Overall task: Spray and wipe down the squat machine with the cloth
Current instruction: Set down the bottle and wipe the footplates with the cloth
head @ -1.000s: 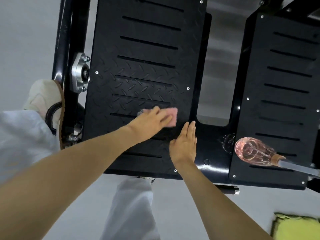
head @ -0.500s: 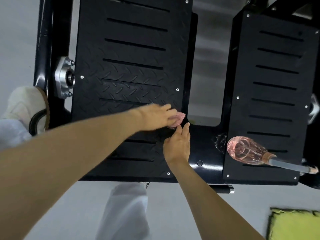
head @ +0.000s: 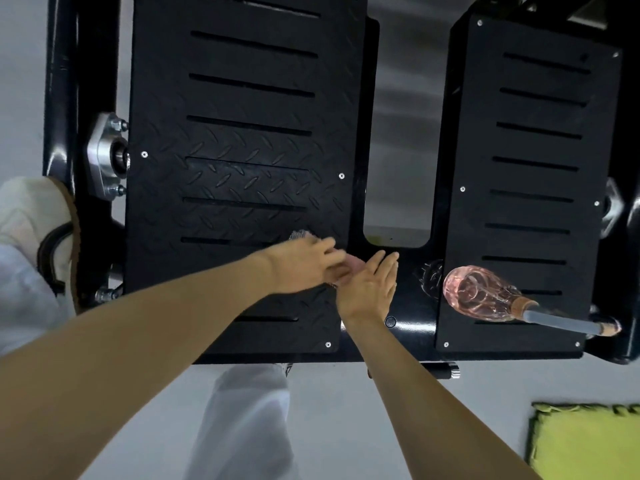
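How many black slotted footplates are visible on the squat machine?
2: the left footplate beside the silver bearing, the right footplate under the pink spray bottle. None seems hidden.

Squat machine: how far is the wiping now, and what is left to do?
Done: hard to confirm; the left plate shows no clear wipe marks. In hand: the left hand presses the cloth on that plate's near right corner, the right hand flat beside it. Left: probably the right plate, where the spray bottle lies.

Pink cloth (head: 356, 263) mostly hidden under blurred left hand (head: 304, 265); yellow pad (head: 588, 445) cropped at corner
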